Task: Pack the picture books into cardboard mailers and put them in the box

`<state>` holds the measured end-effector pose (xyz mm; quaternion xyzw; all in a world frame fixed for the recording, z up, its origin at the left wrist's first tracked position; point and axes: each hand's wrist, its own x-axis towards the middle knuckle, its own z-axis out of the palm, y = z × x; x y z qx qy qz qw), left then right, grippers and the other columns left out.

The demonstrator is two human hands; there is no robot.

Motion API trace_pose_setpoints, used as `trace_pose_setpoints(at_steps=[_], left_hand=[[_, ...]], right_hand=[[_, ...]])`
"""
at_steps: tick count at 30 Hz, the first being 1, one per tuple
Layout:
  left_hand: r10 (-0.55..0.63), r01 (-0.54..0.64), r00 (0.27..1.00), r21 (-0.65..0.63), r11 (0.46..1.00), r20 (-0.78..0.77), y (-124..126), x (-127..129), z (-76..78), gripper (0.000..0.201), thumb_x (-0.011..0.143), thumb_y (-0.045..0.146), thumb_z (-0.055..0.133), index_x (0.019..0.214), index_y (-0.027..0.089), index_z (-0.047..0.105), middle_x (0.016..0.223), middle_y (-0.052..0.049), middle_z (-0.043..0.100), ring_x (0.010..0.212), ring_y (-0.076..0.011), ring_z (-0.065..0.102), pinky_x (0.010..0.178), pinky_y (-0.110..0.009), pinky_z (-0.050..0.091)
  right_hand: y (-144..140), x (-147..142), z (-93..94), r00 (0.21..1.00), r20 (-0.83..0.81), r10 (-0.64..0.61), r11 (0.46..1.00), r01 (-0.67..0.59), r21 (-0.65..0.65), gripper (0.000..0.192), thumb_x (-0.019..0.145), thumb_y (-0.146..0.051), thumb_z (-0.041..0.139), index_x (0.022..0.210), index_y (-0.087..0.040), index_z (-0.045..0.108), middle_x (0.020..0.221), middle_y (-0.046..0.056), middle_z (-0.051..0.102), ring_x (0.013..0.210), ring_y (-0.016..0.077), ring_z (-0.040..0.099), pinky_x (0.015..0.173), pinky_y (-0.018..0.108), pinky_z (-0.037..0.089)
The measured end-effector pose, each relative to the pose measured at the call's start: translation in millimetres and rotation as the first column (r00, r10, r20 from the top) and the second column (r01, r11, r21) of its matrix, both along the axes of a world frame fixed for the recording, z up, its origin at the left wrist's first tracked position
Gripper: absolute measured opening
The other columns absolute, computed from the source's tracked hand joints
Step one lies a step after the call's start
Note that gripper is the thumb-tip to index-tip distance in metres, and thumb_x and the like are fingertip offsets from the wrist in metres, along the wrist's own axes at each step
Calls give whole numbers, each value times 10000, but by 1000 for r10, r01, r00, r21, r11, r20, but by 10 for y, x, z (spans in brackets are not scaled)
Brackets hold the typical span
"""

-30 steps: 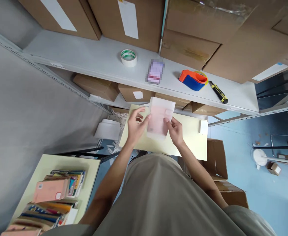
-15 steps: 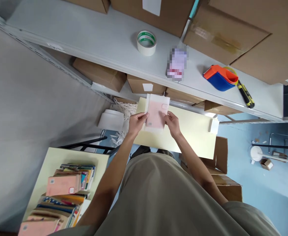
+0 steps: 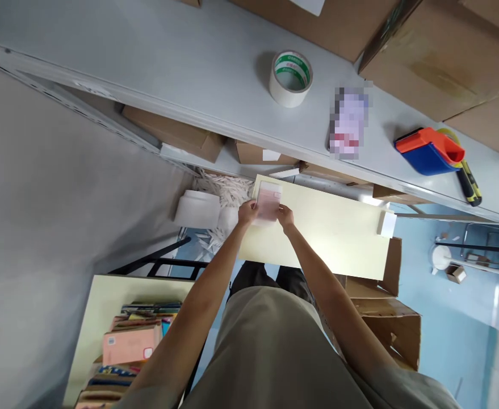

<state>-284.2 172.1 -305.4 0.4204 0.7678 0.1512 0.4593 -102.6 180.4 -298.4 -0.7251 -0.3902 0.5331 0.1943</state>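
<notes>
Hidden and unclear parts
A pixelated patch [image 3: 348,123] on the shelf [image 3: 181,74] cannot be identified; the stacked books [image 3: 125,352] are cut off by the bottom edge; the pink packet's [image 3: 268,203] print is too small to read.

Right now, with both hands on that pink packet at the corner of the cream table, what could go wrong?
1. The pink packet, pinched by the left hand and right hand, sits at the far left corner of the cream table; a loosened pinch could drop it into the white paper scraps below.
2. The utility knife lies near the grey shelf edge overhead; a bump might knock it down.
</notes>
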Motion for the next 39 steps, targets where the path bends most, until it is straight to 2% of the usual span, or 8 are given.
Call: trace_pose_setpoints(at_steps=[6, 11, 14, 18, 24, 32, 36, 39], left_hand=[[67, -69, 984, 3, 998, 164, -97, 4, 84, 346, 976, 207, 700, 1294, 154, 828, 1363, -156, 851, 1224, -282, 831, 1120, -377, 617], [175, -207, 953, 110, 972, 246, -417, -52, 408, 314, 1002, 186, 656, 1273, 173, 815, 1399, -152, 836, 1214, -274, 833, 1120, -379, 637], [272, -357, 905, 237, 903, 328, -633, -52, 664, 295, 986, 160, 635, 1217, 176, 818, 1342, -147, 852, 1220, -269, 826, 1137, -399, 637], [335, -517, 829, 386, 764, 447, -1068, 30, 1102, 255, 967, 215, 655, 1155, 205, 826, 1259, -123, 870, 1161, -256, 825, 1063, -397, 661], [438, -684, 727, 503, 528, 528, -2236, 229, 1747, 262, 962, 361, 677, 1084, 216, 858, 1107, -95, 878, 1066, -242, 816, 1000, -376, 644], [660, -770, 564, 605, 202, 496, -4151, 428, 2400, 174, 897, 376, 782, 879, 218, 851, 1059, -104, 874, 1057, -264, 810, 966, -396, 637], [775, -733, 473, 676, 81, 420, -5066, 344, 2579, 173, 894, 390, 781, 852, 227, 822, 1043, -95, 861, 1115, -277, 807, 1040, -433, 636], [863, -712, 355, 702, 1, 359, -5733, 191, 2581, 222, 920, 438, 756, 853, 231, 804, 1037, -81, 858, 1124, -275, 811, 1072, -450, 644]], right_hand=[[-17, 32, 157, 990, 135, -50, 998, 54, -19, 445, 920, -301, 722, 1344, -174, 771, 1516, 189, 766, 1361, 305, 753, 1174, 441, 593], [-155, 122, 535, 996, 85, 14, 998, -19, 66, 444, 955, -367, 714, 1356, -183, 758, 1583, 190, 728, 1397, 306, 729, 1170, 463, 602], [-244, 154, 777, 997, -1, 74, 984, -73, 165, 439, 935, -429, 732, 1307, -199, 763, 1545, 183, 750, 1411, 321, 712, 1170, 487, 599], [-421, 142, 1106, 974, -118, 192, 936, -145, 322, 454, 903, -517, 756, 1240, -214, 759, 1454, 173, 788, 1367, 328, 728, 1187, 525, 588], [-1018, 39, 1560, 851, -271, 451, 829, -286, 480, 531, 904, -626, 801, 1255, -231, 748, 1425, 161, 796, 1350, 322, 737, 1192, 539, 593], [-2242, -389, 2066, 511, -447, 734, 677, -504, 536, 580, 931, -671, 821, 1296, -229, 734, 1443, 163, 782, 1411, 316, 717, 1258, 514, 558], [-2876, -662, 2331, 351, -436, 829, 557, -583, 591, 567, 926, -684, 842, 1270, -242, 758, 1428, 139, 800, 1371, 304, 735, 1242, 497, 580], [-3390, -862, 2455, 233, -405, 884, 454, -633, 627, 533, 926, -684, 846, 1234, -254, 779, 1371, 124, 823, 1308, 302, 760, 1200, 486, 610]])
